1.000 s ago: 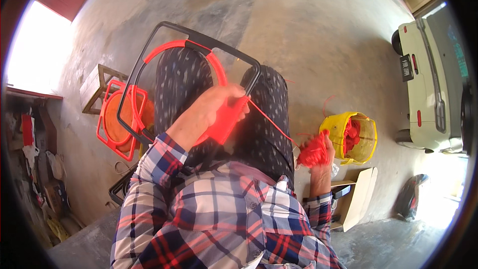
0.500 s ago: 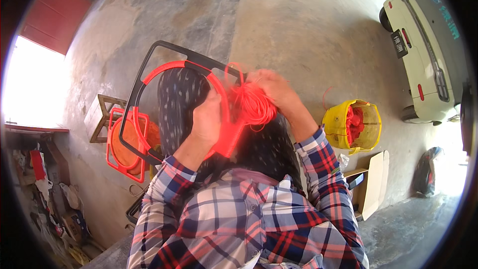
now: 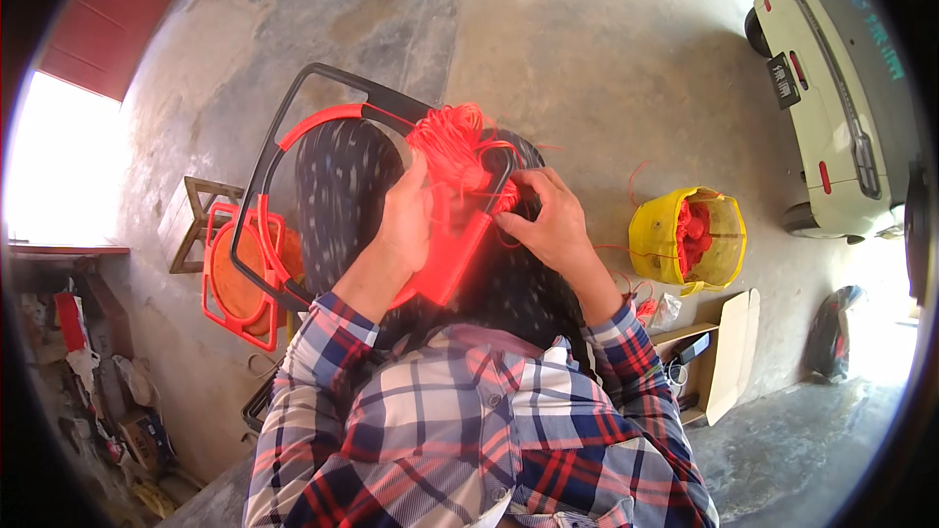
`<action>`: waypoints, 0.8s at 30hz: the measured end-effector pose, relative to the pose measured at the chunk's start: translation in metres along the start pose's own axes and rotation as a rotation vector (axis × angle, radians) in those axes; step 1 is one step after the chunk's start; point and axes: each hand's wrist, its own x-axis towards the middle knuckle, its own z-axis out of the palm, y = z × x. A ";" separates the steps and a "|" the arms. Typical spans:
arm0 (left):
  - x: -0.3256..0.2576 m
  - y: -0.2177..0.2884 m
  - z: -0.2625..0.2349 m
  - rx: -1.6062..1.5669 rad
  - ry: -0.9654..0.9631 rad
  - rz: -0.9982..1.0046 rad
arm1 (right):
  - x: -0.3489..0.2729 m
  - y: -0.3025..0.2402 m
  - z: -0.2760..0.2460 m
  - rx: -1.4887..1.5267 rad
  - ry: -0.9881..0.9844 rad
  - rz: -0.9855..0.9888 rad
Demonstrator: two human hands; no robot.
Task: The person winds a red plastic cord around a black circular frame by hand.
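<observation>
A black tubular frame (image 3: 262, 161), partly wrapped in red cord, rests across my lap. A thick bundle of red cord (image 3: 452, 142) lies against its far right corner. My left hand (image 3: 403, 220) is closed at the bundle's lower left side, its fingers partly hidden behind the red. With thumb and fingers pinched, my right hand (image 3: 550, 220) holds red cord next to the frame's right bar. Below, a red wrapped section (image 3: 445, 264) covers the bar between my hands. A loose strand trails from my right hand toward the yellow bucket.
The yellow bucket (image 3: 655, 235) on the right holds more red cord. Near it stands an open cardboard box (image 3: 729, 357) with a phone-like item. To the left are a wooden stool (image 3: 186, 225) and an orange-red round-seated frame (image 3: 240, 279). A parked vehicle (image 3: 831, 108) stands far right.
The cord bundle has moved up and left onto the frame's corner, toward my left hand. My right hand has come down from the bundle to the right bar.
</observation>
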 end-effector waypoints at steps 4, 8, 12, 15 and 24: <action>0.009 -0.006 -0.011 0.063 0.059 0.063 | 0.003 0.009 0.005 0.072 -0.006 -0.018; 0.001 -0.005 -0.005 0.032 0.014 -0.011 | 0.000 0.016 -0.007 0.144 -0.099 0.069; 0.000 -0.007 0.013 -0.041 0.069 -0.034 | -0.009 0.026 -0.007 0.951 -0.002 0.130; -0.003 -0.006 0.008 0.112 -0.105 -0.131 | -0.013 0.012 0.008 1.287 0.123 0.276; -0.005 -0.007 0.004 0.099 0.086 -0.165 | -0.027 0.020 -0.032 1.520 0.464 0.207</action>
